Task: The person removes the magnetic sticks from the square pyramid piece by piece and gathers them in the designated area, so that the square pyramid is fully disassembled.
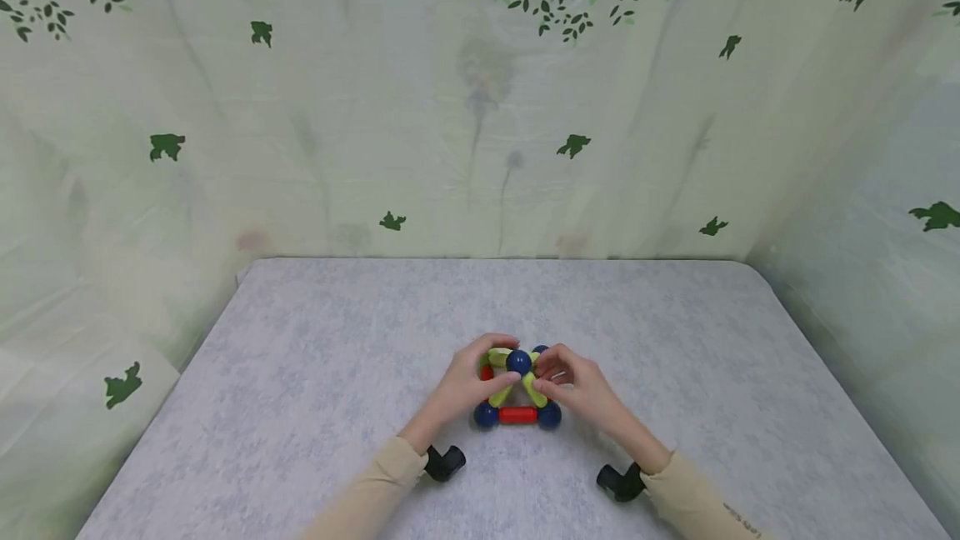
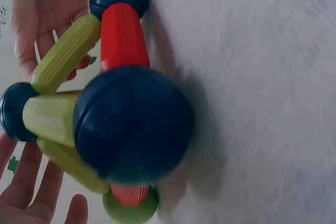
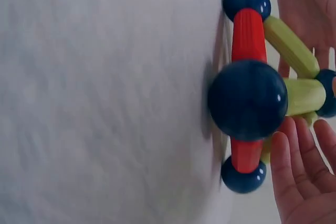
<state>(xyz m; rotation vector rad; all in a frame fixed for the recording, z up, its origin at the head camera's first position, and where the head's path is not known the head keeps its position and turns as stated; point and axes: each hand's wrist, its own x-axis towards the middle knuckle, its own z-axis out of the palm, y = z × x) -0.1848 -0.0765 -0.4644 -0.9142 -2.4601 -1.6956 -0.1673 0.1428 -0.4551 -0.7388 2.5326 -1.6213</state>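
Observation:
A pyramid-shaped frame of magnetic sticks and balls stands on the table. Its base has red sticks between blue corner balls, and a green ball sits at one corner. Yellow-green sticks slope up to a blue top ball. My left hand pinches this top ball, thumb at its lower side and index finger behind it. Close by on the right, my right hand has loosely bent fingers, their tips beside the top ball and a yellow-green stick.
The grey-white table extends around the frame to a straight back edge. Behind and beside it hangs a pale curtain printed with leaves. Black wrist cameras are worn below both hands, just above the tabletop.

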